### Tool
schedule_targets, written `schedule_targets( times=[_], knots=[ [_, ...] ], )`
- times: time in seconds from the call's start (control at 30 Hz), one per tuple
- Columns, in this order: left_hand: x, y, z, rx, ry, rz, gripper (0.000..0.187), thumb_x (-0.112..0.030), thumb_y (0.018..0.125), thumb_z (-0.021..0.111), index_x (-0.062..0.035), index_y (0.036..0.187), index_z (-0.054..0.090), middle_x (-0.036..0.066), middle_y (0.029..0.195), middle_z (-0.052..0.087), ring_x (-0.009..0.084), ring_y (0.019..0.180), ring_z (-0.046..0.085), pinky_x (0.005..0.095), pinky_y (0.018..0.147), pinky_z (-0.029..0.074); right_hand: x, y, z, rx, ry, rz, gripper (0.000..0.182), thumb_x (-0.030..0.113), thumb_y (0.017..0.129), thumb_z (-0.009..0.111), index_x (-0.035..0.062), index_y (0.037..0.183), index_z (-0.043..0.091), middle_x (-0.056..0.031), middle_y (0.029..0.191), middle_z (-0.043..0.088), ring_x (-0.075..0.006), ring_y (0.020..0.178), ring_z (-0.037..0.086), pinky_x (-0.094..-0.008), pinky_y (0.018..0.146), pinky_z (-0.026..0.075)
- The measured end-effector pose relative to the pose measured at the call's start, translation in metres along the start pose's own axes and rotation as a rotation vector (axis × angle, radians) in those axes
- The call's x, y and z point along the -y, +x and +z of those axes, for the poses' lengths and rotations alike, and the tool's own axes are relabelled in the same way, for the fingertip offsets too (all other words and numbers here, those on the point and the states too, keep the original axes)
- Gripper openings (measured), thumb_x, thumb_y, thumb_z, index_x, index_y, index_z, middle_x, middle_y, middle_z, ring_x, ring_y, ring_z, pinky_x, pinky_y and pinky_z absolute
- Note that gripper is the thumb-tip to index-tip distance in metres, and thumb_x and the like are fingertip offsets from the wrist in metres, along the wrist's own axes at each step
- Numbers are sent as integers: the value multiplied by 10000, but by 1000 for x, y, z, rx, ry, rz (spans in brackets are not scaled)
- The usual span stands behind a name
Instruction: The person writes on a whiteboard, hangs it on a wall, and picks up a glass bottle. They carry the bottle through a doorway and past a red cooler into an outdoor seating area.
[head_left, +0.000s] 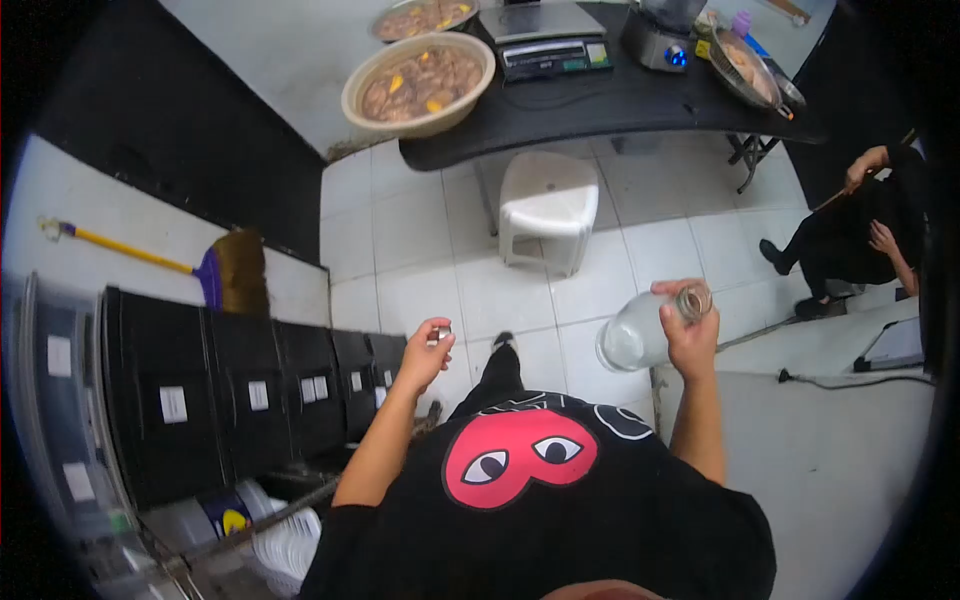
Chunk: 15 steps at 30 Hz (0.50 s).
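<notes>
My right hand [694,335] is wrapped round the neck of a clear glass bottle [632,337]. The bottle's uncapped mouth points up toward me, and its wide body tilts away to the left. Between the fingertips of my left hand [427,352] is a small pale bottle cap [443,332], partly hidden by the fingers. Both hands are held out in front of my body, well apart, above the tiled floor.
A white plastic stool [548,200] stands before a black table [560,125] bearing a large basin of meat [420,85], a scale [555,58] and a blender [665,40]. Black drawers [165,400] and a broom [235,270] line the left. Another person [860,230] sits at right.
</notes>
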<state>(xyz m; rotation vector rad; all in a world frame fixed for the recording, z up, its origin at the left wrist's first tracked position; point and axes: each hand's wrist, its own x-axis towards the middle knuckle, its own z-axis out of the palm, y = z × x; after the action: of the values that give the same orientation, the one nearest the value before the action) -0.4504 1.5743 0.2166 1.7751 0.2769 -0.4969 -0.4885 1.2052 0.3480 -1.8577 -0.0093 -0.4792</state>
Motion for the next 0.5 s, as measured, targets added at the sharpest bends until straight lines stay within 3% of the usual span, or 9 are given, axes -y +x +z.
schedule_targets(
  times=[0.1,0.17,0.23,0.5],
  knots=[
    [-55,86,-8,59,159,98,292,-130,799,582,-115,1079,500,53,811,536,133,642,540,267,532,463,-2,25,7,-106,-79,21,191,85,726,600,-4,881,530,-102,884,594,-195,872,547,-311,812,405],
    [-75,150,-4,16,540,589,319,-128,760,607,-123,1066,514,103,860,552,207,718,557,316,647,476,-8,37,9,-167,-76,43,197,86,730,598,-3,891,528,-103,890,592,-199,878,543,-313,821,400],
    [-109,203,8,41,656,573,339,-118,726,625,-108,1050,527,142,892,546,268,780,552,354,724,462,-15,48,8,-227,-80,84,202,80,734,592,-2,900,513,-104,895,586,-202,881,542,-318,827,395],
    [-206,340,66,-92,764,553,402,-105,684,671,-87,1057,523,155,981,487,326,917,528,377,793,445,-41,116,14,-298,-76,192,175,35,738,560,2,888,477,-120,910,572,-211,903,537,-332,839,393]
  ],
)
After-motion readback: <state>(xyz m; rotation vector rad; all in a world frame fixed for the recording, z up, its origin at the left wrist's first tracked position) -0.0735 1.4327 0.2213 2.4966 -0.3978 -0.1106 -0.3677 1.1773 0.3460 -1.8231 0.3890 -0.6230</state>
